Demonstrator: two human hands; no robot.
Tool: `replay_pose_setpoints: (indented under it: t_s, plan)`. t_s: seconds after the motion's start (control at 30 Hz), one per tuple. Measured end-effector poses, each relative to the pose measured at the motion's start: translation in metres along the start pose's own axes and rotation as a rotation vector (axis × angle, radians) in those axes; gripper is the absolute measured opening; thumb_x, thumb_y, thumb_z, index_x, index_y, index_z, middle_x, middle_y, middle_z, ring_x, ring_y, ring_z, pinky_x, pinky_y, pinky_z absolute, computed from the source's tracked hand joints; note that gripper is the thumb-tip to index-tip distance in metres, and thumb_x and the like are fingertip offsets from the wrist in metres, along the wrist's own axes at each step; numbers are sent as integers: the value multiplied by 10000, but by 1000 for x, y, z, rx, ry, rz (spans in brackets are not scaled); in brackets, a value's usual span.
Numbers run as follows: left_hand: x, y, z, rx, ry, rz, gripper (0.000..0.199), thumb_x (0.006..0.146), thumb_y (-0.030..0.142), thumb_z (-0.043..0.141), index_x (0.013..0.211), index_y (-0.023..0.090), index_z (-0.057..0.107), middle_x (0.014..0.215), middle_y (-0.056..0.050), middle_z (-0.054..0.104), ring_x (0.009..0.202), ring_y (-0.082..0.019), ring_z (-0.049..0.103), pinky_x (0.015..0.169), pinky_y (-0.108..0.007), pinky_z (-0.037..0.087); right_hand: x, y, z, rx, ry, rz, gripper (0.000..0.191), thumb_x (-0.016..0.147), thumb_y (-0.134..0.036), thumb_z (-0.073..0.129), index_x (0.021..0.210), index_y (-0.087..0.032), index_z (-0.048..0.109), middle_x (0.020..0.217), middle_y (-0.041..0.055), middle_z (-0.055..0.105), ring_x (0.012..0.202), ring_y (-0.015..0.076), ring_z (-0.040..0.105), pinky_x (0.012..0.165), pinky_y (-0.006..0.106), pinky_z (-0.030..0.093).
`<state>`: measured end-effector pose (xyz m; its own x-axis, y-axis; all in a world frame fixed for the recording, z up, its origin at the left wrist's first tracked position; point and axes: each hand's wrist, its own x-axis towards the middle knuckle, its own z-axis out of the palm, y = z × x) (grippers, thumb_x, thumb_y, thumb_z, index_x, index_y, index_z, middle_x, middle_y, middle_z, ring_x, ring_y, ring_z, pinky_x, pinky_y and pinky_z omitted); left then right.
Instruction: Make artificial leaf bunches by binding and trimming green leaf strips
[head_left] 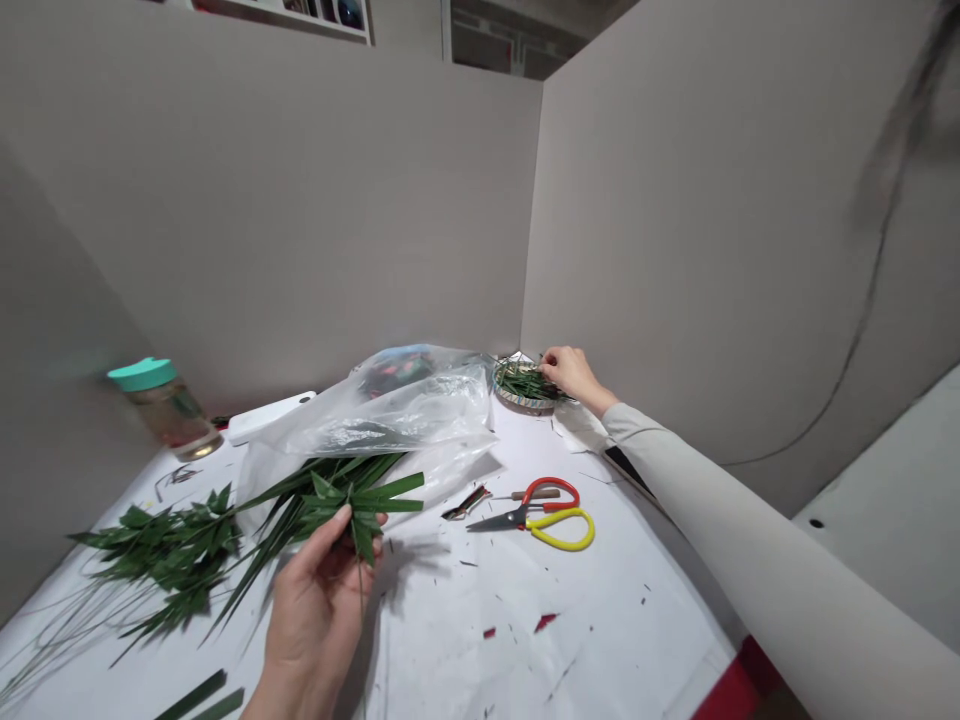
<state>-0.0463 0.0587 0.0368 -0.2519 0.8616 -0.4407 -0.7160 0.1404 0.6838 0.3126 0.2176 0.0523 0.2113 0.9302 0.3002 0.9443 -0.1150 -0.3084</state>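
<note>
In my left hand (326, 590), closed at the lower centre, is a green folded-leaf piece (358, 505) with pointed tips and flat strips sticking out to the right. A thin stem hangs below it. My right hand (571, 374) reaches to the far side of the table, its fingers pinched at the right edge of a round basket (525, 403) full of short green strips (523, 380). Whatever lies between those fingertips is too small to make out. Long green leaves (289, 505) lie behind my left hand, partly under a clear plastic bag (390, 415).
Scissors (536, 513) with red and yellow handles lie mid-table beside a wooden-handled tool (536, 494). More folded leaf pieces (165, 550) lie at left, before a teal-lidded bottle (169, 410). Red and dark scraps dot the white table (480, 590). Grey partitions (300, 220) stand behind.
</note>
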Motion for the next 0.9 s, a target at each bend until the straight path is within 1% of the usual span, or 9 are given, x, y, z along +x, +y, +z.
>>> replay_pose_setpoints:
  t_s: [0.23,0.37,0.43,0.5,0.57,0.67,0.73,0.8,0.9]
  plan:
    - [-1,3,0,0,-33,16,302,873,13,518,635,116,673,570,-67,711,474,-123,648,432,-177,535,8,-7,-1,17,94,-14,334,986,-343,648,1275,-180,613,1274,94,642,1059,246,668,884,460,577]
    - [0,1,-2,25,-51,5,303,948,37,489,711,108,664,608,-41,695,465,-97,603,429,-178,503,-1,-21,-6,40,69,-111,323,986,-341,648,1265,-181,619,1268,92,645,1053,243,670,883,457,577]
    - [1,0,-2,38,-55,-12,217,977,100,533,800,117,657,685,-2,682,494,-85,590,438,-185,492,-20,-31,-7,65,31,-206,308,987,-341,646,1247,-178,627,1249,88,653,1039,238,673,876,451,578]
    - [1,-1,-3,48,-50,-24,112,976,191,599,900,130,655,773,15,670,541,-84,590,460,-198,495,-50,-42,-6,107,-23,-328,290,988,-340,644,1223,-170,636,1209,80,668,1006,229,681,857,437,583]
    - [1,-1,-3,56,-43,-27,117,966,254,631,977,139,654,837,8,666,581,-91,596,484,-213,505,-89,-54,-2,160,-100,-478,258,994,-329,637,1193,-164,643,1156,69,683,962,212,689,832,416,588]
    - [0,-2,-3,70,-37,-24,157,967,284,628,1035,145,651,884,-7,668,607,-100,599,502,-227,513,-150,-73,2,203,-229,-702,160,996,-283,635,1087,-156,666,1040,38,697,888,184,689,799,383,586]
    - [0,-1,-2,76,-34,-15,167,967,291,627,1049,147,649,898,-11,669,618,-104,602,513,-233,518,-181,-84,4,197,-283,-815,106,994,-233,625,1058,-158,664,994,24,689,894,184,679,794,371,576]
    - [-1,-1,-2,80,-35,-7,171,967,294,627,1053,148,649,901,-12,668,620,-104,601,516,-236,519,-199,-93,4,161,-310,-868,62,995,-179,600,1001,-156,657,948,13,672,871,178,662,767,352,561]
    - [0,1,-2,82,-38,0,170,969,298,625,1044,147,649,889,-9,666,610,-101,595,511,-233,514,-206,-99,6,102,-326,-890,76,989,-147,586,935,-153,639,896,3,648,843,173,644,736,331,543]
